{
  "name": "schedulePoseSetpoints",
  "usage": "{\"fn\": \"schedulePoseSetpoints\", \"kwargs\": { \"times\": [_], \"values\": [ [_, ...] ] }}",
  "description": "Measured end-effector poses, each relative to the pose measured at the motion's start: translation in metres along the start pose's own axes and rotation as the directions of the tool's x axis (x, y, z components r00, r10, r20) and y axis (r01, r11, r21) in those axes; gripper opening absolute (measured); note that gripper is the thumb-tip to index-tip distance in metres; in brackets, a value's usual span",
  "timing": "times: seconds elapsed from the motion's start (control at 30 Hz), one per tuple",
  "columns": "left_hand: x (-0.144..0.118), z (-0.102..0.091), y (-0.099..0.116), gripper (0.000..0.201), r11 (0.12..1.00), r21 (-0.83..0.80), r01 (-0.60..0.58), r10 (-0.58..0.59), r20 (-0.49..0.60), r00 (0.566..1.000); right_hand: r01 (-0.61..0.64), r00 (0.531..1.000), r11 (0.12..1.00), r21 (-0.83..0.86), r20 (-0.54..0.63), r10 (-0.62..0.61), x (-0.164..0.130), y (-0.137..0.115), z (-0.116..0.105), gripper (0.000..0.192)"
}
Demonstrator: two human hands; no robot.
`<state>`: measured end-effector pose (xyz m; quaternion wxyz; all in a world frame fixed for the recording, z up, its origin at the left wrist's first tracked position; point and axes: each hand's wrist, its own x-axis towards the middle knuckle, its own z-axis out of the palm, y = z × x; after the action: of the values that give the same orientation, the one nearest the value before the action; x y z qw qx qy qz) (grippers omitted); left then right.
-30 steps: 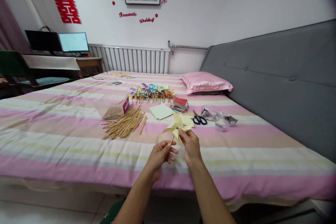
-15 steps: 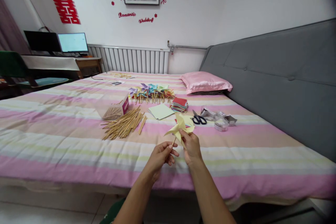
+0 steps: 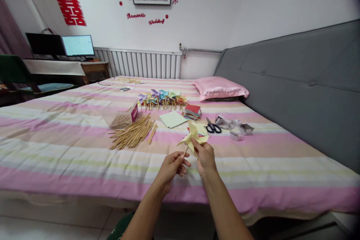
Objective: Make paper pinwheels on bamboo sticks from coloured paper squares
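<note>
A pale yellow paper pinwheel (image 3: 192, 133) is held above the near part of the bed. My right hand (image 3: 205, 158) pinches it near its middle, thumb in front; the other fingers are partly hidden behind the paper. Below the blades a short wooden stick (image 3: 185, 151) shows, gripped between thumb and fingers of my left hand (image 3: 174, 165). Whether the stick is joined to the paper cannot be seen. Just behind the pinwheel lie some yellow and red paper pieces (image 3: 203, 129), partly covered by it.
Loose sticks (image 3: 132, 135) lie at left beside a clear plastic box (image 3: 119, 119). Finished pinwheels (image 3: 163, 98) are heaped farther back. Light green sheets (image 3: 172, 119), a coloured paper stack (image 3: 192, 111), scissors (image 3: 213, 126) and clear tape rolls (image 3: 236, 131) rest on the striped bed.
The pinwheel has turned or tilted very slightly, and my left hand has shifted a little left. Both hands keep their hold; everything else is unchanged.
</note>
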<state>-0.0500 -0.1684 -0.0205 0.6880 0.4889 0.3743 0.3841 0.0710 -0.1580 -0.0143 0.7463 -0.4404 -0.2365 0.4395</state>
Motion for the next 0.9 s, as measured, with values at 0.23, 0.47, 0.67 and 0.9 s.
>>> {"fn": "schedulePoseSetpoints", "kwargs": {
  "times": [0.23, 0.47, 0.67, 0.9],
  "values": [
    [0.003, -0.002, -0.004, 0.033, 0.989, 0.141, -0.042, 0.053, -0.075, 0.996, 0.006, 0.997, 1.000, -0.013, -0.083, -0.007, 0.006, 0.005, -0.004, 0.037],
    [0.013, -0.010, -0.015, 0.035, 0.867, 0.486, -0.114, 0.195, -0.119, 0.974, -0.008, 0.986, 1.000, 0.025, -0.166, 0.012, 0.010, 0.003, -0.006, 0.042],
    [0.011, -0.011, -0.015, 0.036, 0.762, 0.628, -0.156, 0.253, -0.066, 0.965, -0.013, 0.987, 0.998, 0.061, -0.157, 0.022, 0.012, 0.005, -0.006, 0.045],
    [0.009, -0.013, -0.016, 0.032, 0.747, 0.639, -0.184, 0.260, -0.026, 0.965, -0.004, 0.987, 0.998, 0.057, -0.162, 0.013, 0.012, 0.007, -0.006, 0.041]
  ]
}}
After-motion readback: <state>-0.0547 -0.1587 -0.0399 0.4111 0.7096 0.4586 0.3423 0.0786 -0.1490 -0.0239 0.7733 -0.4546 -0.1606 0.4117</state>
